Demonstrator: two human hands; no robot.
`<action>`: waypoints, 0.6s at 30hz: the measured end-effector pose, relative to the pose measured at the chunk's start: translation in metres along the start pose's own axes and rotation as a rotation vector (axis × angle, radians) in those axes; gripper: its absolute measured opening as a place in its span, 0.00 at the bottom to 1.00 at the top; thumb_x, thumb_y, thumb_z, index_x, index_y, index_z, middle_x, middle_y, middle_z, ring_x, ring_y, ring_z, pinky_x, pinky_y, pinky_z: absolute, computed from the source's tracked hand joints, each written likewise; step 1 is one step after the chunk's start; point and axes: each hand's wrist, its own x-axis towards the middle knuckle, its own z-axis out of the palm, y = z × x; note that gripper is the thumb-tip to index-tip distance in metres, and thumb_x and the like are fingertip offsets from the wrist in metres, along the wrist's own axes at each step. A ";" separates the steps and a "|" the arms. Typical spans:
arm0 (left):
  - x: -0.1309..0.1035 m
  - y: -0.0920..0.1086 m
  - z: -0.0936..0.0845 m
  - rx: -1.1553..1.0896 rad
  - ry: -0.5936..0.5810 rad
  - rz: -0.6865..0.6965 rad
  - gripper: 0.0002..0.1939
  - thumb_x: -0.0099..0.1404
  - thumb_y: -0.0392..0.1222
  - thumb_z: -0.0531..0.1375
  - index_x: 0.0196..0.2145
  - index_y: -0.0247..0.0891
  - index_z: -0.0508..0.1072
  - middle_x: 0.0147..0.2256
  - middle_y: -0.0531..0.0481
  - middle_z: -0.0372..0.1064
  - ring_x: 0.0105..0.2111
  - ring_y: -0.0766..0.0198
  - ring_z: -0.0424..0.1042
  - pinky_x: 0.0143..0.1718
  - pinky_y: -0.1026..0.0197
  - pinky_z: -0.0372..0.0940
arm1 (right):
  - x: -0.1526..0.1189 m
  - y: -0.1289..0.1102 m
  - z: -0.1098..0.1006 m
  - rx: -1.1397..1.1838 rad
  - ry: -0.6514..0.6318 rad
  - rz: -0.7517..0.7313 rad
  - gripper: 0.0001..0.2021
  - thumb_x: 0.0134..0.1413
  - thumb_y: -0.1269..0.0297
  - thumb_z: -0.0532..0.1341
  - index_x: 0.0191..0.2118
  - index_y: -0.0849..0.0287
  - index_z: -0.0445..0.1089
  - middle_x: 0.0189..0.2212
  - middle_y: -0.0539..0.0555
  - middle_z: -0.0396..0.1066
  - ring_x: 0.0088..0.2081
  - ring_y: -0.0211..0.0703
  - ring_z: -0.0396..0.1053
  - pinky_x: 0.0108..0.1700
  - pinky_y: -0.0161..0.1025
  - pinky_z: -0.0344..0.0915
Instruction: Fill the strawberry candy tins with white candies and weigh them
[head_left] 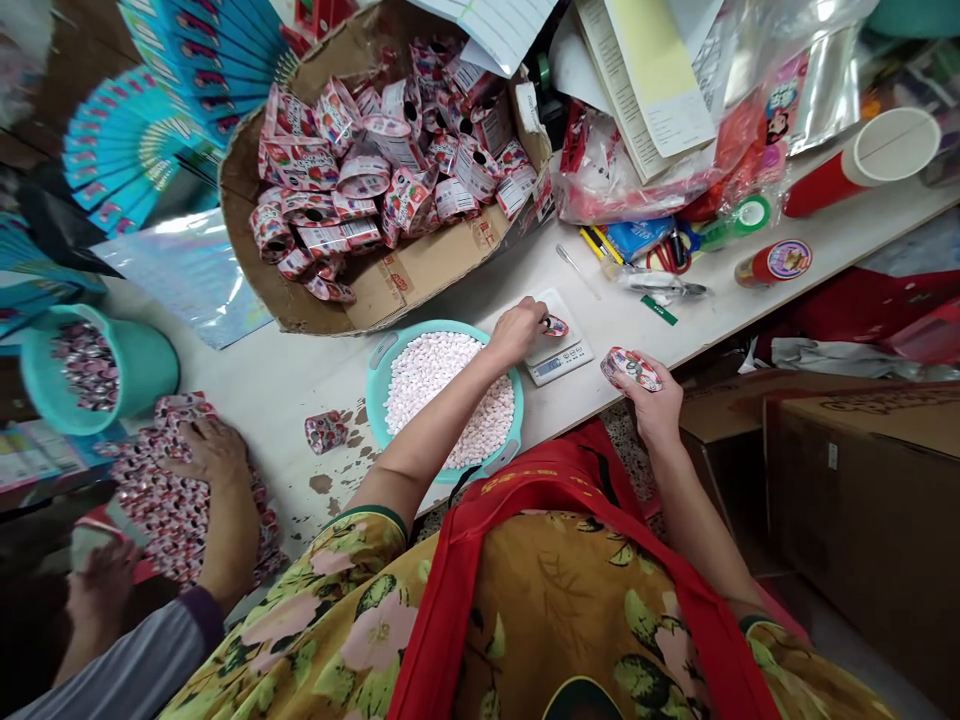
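Note:
My left hand [520, 330] reaches over the white digital scale [561, 366], fingers closed at the edge of a small printed packet [556, 326] on its plate. The fingers partly cover that packet. To the right, my right hand [658, 402] grips a red-and-white printed packet [628, 368] above the table's front edge. Under my left forearm stands a turquoise basin [377, 400] full of small white pellets [431, 385]. Behind it, a cut-down cardboard box [442, 250] holds many strawberry-printed packets [360, 180].
At the left, a co-worker's hand [210, 450] rests on a pile of packets [172, 520], near a turquoise bucket [146, 355]. One packet [326, 432] lies alone. Papers [660, 90], pens, tape [750, 214], and a red cup [825, 180] crowd the back right. Cartons [862, 480] stand at lower right.

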 end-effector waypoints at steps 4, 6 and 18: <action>0.003 -0.005 0.001 -0.099 0.041 0.079 0.18 0.62 0.28 0.55 0.47 0.37 0.75 0.46 0.43 0.73 0.46 0.56 0.72 0.47 0.59 0.63 | 0.000 0.000 0.003 -0.016 -0.028 -0.003 0.30 0.36 0.55 0.77 0.48 0.60 0.76 0.44 0.58 0.80 0.46 0.52 0.78 0.54 0.53 0.73; 0.003 -0.008 0.000 -0.168 0.072 0.084 0.17 0.60 0.28 0.56 0.46 0.36 0.75 0.45 0.44 0.75 0.45 0.58 0.72 0.47 0.59 0.63 | 0.001 0.001 0.003 -0.018 -0.035 -0.005 0.30 0.36 0.55 0.77 0.48 0.60 0.76 0.44 0.58 0.80 0.46 0.52 0.78 0.54 0.53 0.73; -0.009 0.003 0.007 0.086 -0.028 0.029 0.13 0.72 0.43 0.55 0.47 0.39 0.76 0.48 0.40 0.76 0.45 0.52 0.75 0.38 0.59 0.61 | 0.003 -0.014 0.012 -0.106 -0.068 -0.047 0.29 0.36 0.54 0.76 0.47 0.59 0.76 0.44 0.57 0.79 0.46 0.51 0.77 0.53 0.50 0.73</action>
